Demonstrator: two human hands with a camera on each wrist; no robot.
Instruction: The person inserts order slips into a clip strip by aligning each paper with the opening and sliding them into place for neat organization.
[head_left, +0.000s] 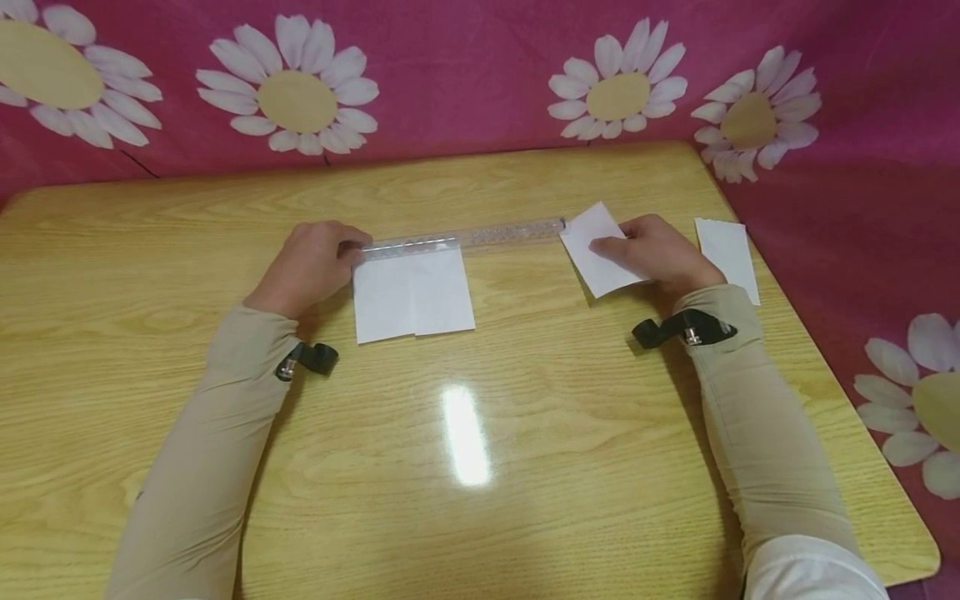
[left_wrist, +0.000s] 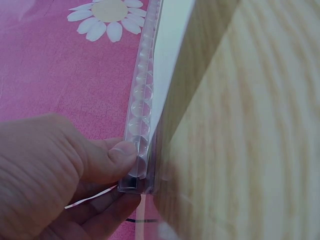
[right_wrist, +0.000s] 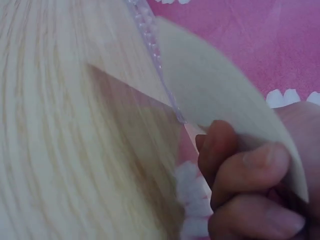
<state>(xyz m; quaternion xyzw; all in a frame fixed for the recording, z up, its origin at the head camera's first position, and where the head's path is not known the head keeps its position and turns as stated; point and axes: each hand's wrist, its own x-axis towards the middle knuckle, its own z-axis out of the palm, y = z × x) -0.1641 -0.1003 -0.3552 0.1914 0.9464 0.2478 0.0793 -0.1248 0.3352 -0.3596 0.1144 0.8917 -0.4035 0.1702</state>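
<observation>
A long clear ticket rail (head_left: pixel 517 233) with a row of clear balls inside lies across the far part of the table. My left hand (head_left: pixel 311 262) pinches its left end, thumb on top, as the left wrist view shows. Two white paper slips (head_left: pixel 412 292) sit side by side with their upper edges at the rail's left half. My right hand (head_left: pixel 663 254) holds another white slip (head_left: pixel 596 242) between thumb and fingers, tilted, with its far corner close to the rail's right end. In the right wrist view this slip (right_wrist: pixel 215 75) bows above the curled fingers.
One more white slip (head_left: pixel 731 258) lies by the table's right edge, beyond my right hand. The wooden table (head_left: pixel 570 450) has rounded corners. Behind it and to the right hangs a pink cloth (head_left: pixel 465 75) with white daisies. Black straps (head_left: pixel 678 329) circle both wrists.
</observation>
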